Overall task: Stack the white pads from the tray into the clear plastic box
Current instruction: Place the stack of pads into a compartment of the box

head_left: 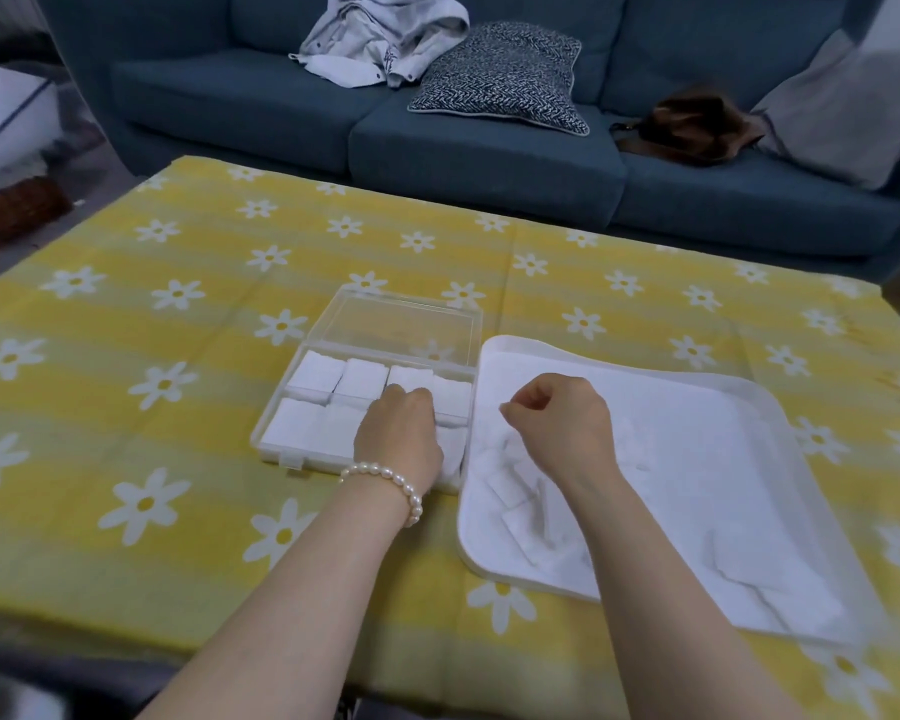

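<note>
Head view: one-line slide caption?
Left hand presses into the clear plastic box of stacked white pads while the right hand hovers, fingers curled, over the white tray.

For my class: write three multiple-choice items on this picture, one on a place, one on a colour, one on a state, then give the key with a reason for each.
1. Where does the white plastic tray lie relative to the clear plastic box?
A right of it
B left of it
C inside it

2. What colour is the daisy-print tablecloth?
A blue
B yellow
C red

3. The box's clear lid is:
A shut
B missing
C open

Key: 1 A, the tray's edge sits beside the box's right wall. 2 B, yellow with white flowers. 3 C, the lid is folded back and white pads show inside.
</note>
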`<control>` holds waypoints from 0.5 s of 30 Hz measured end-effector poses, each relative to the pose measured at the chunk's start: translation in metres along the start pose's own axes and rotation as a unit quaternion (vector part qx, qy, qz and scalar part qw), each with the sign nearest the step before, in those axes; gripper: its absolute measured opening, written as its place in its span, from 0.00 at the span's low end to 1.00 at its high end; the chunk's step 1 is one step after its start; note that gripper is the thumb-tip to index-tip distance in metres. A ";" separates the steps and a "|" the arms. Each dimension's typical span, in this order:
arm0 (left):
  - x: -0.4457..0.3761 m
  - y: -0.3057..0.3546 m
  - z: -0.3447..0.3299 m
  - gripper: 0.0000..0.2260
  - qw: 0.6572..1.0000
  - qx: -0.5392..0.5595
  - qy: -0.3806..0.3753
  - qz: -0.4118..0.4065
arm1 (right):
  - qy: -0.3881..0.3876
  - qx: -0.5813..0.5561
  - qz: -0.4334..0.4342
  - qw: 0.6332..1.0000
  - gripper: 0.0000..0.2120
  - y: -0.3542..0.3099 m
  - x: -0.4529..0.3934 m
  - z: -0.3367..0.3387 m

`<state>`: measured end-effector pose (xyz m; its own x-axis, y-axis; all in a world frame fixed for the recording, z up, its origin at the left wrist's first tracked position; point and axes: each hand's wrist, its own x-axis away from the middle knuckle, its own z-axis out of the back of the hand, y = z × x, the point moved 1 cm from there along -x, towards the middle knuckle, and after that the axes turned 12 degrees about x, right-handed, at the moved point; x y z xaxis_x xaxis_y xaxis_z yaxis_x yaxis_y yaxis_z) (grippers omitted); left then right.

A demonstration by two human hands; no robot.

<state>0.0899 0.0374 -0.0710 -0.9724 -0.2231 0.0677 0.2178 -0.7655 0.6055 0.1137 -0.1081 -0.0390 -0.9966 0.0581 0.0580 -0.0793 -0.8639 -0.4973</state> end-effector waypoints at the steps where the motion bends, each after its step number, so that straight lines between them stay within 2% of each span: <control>1: 0.001 0.002 0.000 0.07 1.000 0.004 -0.002 -0.031 | 0.005 -0.005 -0.002 1.000 0.02 0.002 0.000 0.003; 3: 0.002 0.004 0.000 0.07 0.997 0.027 -0.030 -0.069 | 0.016 -0.022 -0.006 1.000 0.02 0.005 -0.001 0.011; 6: 0.003 0.001 -0.001 0.07 0.991 0.058 -0.093 -0.077 | 0.039 -0.042 -0.007 0.998 0.03 0.013 -0.002 0.023; 9: 0.001 -0.003 -0.001 0.06 0.987 0.078 -0.130 -0.059 | 0.056 -0.061 -0.017 0.996 0.04 0.023 -0.001 0.035; 15: -0.003 0.000 -0.001 0.15 0.984 0.097 -0.148 -0.015 | 0.075 -0.059 -0.036 0.995 0.04 0.052 0.002 0.051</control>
<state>0.0931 0.0374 -0.0722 -0.9659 0.0054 0.2589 0.1970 -0.6332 0.7485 0.1086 -0.1786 -0.0205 -0.9796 0.1993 -0.0272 -0.1442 -0.7903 -0.5955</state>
